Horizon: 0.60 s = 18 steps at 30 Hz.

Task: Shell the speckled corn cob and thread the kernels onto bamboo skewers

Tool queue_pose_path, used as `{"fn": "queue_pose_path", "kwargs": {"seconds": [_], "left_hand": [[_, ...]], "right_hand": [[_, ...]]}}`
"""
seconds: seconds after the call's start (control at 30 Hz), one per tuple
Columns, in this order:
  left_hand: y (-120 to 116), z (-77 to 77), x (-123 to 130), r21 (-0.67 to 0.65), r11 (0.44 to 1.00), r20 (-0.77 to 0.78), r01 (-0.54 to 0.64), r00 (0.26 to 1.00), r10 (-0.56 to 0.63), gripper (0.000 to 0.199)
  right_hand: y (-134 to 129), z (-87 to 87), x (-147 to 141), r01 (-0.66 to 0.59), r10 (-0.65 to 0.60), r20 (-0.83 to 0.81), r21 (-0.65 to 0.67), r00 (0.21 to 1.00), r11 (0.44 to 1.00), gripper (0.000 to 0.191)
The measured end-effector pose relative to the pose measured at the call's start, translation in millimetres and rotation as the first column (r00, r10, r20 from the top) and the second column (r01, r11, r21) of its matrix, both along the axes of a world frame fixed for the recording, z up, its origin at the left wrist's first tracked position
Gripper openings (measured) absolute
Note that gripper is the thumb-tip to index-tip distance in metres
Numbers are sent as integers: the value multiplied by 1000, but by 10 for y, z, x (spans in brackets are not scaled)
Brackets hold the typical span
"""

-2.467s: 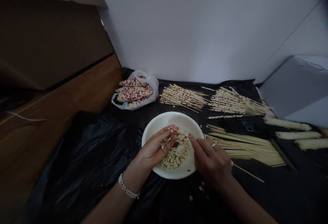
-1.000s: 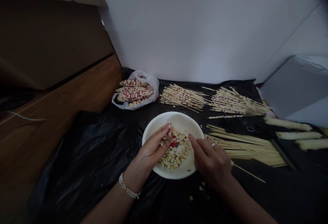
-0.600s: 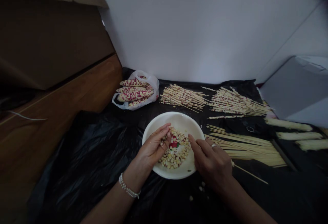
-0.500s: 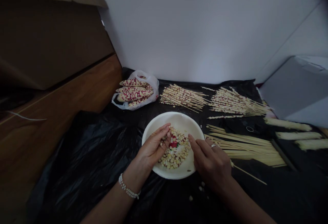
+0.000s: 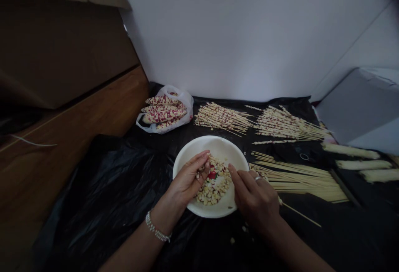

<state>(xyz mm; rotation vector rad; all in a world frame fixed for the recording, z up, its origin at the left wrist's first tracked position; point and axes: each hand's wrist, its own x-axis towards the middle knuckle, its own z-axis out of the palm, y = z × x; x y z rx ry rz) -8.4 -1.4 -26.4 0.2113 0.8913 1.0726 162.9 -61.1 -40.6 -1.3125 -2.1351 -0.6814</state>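
Note:
Over the left part of a white bowl, my left hand is closed, with a few corn kernels visible in its curled fingers. Loose pale and dark-red corn kernels lie in the bowl, around a red printed patch on its bottom. At the bowl's right rim, my right hand has its fingers closed around a thin wooden skewer. The skewer's bare end sticks out to the right, below the hand. Its tip near the fingers is too small to make out.
Speckled corn cobs fill a plastic bag behind the bowl. Two piles of kernel-threaded skewers lie farther right. Bare skewers and stripped cobs lie at right. Black plastic sheeting covers the surface; a wall stands behind.
The right hand and its skewer have shifted slightly left. My left hand has edged slightly right, its fingers still curled round kernels.

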Motion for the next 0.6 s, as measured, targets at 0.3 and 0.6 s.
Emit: {"fn": "queue_pose_path", "kwargs": {"seconds": [0.3,0.6], "left_hand": [[4,-8,-14,7,1000,-1,24,1000,-24,16],[-37,34,20,-22,994,-19,106,994,-106,14]], "right_hand": [[-16,10,-1,-7,7,-4,-26,1000,1000,45],[-46,-5,-22,2,-2,5,14,1000,1000,52]]}}
